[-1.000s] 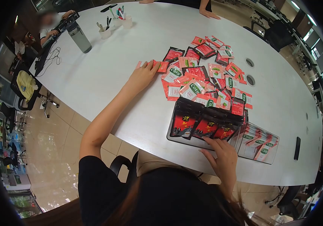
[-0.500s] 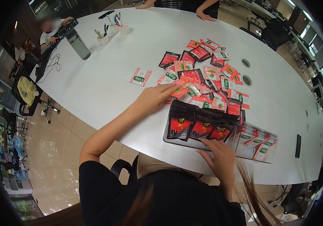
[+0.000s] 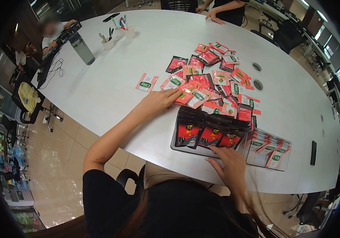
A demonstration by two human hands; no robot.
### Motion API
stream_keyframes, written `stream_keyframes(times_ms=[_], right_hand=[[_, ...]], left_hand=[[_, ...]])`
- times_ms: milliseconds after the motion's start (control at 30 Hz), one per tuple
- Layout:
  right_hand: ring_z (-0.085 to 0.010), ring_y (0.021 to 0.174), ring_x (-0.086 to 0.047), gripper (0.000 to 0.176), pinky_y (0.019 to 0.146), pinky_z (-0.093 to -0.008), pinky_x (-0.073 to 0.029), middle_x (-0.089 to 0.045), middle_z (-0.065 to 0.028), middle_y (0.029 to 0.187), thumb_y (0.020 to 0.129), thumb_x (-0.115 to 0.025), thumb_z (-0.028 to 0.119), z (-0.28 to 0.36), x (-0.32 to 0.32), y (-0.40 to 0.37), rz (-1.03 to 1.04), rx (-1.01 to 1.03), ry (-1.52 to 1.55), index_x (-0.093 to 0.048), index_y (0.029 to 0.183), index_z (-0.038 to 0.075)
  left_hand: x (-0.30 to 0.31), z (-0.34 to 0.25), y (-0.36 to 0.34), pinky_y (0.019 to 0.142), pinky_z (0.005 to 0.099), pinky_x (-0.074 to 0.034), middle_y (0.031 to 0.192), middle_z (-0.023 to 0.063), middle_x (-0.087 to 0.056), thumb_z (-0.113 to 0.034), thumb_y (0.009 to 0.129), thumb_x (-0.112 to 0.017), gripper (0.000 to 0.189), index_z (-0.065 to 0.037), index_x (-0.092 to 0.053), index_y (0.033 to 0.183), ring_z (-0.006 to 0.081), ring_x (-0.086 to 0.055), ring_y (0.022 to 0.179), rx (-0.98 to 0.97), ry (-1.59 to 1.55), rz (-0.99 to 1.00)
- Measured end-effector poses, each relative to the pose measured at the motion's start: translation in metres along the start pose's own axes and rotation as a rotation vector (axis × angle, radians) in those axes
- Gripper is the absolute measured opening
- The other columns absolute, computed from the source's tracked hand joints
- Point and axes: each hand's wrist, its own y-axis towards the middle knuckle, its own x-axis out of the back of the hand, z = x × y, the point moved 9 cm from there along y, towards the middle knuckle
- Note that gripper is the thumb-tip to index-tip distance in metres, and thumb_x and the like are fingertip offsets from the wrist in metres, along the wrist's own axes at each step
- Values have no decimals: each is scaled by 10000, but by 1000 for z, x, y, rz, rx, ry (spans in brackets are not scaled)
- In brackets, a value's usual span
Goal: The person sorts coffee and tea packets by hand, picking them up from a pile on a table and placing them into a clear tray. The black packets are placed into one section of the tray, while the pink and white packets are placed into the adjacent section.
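My left hand point(image 3: 162, 100) lies at the near left edge of a loose pile of pink and red sachets point(image 3: 199, 81). Its fingers are stretched out and touch an orange-pink sachet point(image 3: 183, 97); the thumb is mostly hidden. My right hand point(image 3: 230, 164) rests at the front wall of a clear plastic box point(image 3: 183, 149), its thumb apart from the fingers. Upright rows of black and red coffee sachets point(image 3: 210, 135) fill that box. Just right of it, another clear box point(image 3: 275, 168) holds pink and white Cozy sachets point(image 3: 277, 158).
One Cozy sachet point(image 3: 147, 82) lies apart on the white table point(image 3: 130, 59). Farther off stand a grey bottle point(image 3: 82, 48) and pen cups point(image 3: 107, 43). A black remote-like object point(image 3: 313, 153) lies at right. Another person's hand point(image 3: 215, 18) touches the far edge.
My left hand has shifted slightly left and down onto the sachets. My right hand stays by the box. The person at the far edge has moved to the right.
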Motion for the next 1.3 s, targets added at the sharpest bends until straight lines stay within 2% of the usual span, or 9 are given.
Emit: stream_keyframes(times_ms=[100,200,533,767,833,867,1000,1200,1300], right_hand=[[-214,768,-586,372,653,-346,-440,-629,-31,843,792,-725,305,0,1,-1,-10,5,-8,-659,1091,93],[-223,773,-589,360,662,-350,-444,-637,-36,850,793,-726,291,0,0,0,6,-4,-5,-661,1088,95],[-230,784,-596,340,681,-357,-444,-642,-40,852,789,-734,258,2,4,0,-17,-8,26,-664,1074,88],[-196,743,-606,397,645,-317,-440,-627,-33,789,718,-805,141,24,45,0,-305,125,332,-654,1079,75],[-131,660,-570,417,578,-267,-411,-597,-5,729,709,-821,112,20,57,-10,-385,2,525,-644,1084,72],[-99,618,-552,427,545,-242,-397,-582,9,699,704,-829,97,17,60,-15,-430,-51,624,-639,1086,71],[-8,528,-447,372,481,-180,-344,-520,50,617,718,-818,25,5,65,-28,-661,-132,888,-628,1036,50],[-14,560,-549,278,515,-176,-404,-604,13,654,750,-738,-78,-4,69,-37,-452,-135,611,-612,982,12],[-49,590,-617,243,558,-182,-455,-663,-27,703,772,-708,-87,-30,67,-48,-467,-250,809,-608,974,2]], left_hand=[[17,15,-2,714,316,-568,1114,81,-673,-92,853,-634,475,-70,-521,1314,243,-689,859,126,-91,5],[39,33,-14,726,298,-558,891,61,-720,-108,858,-640,343,-1,-580,1178,226,-685,703,247,-429,-258],[57,47,-54,581,237,-563,913,90,-683,-116,873,-684,266,31,-590,1074,118,-663,720,722,-1202,-515],[83,-60,-59,612,249,-563,888,121,-710,-49,800,-749,315,73,-601,1050,158,-697,756,444,-1178,-501],[107,-118,-55,619,303,-593,910,139,-680,28,745,-772,408,80,-569,1095,205,-689,772,38,-675,-516],[109,-142,-42,677,308,-591,947,173,-702,29,711,-798,417,70,-623,1087,231,-709,818,-79,-738,-479],[106,-179,-42,697,279,-575,961,183,-716,51,693,-778,356,41,-677,1034,242,-726,824,-105,-638,-550],[81,-188,-45,687,286,-577,995,186,-709,28,729,-760,355,27,-658,1069,269,-722,857,-108,-733,-494],[70,-185,-47,695,286,-579,1035,198,-697,-4,761,-726,349,23,-643,1099,281,-715,891,-110,-863,-541]])
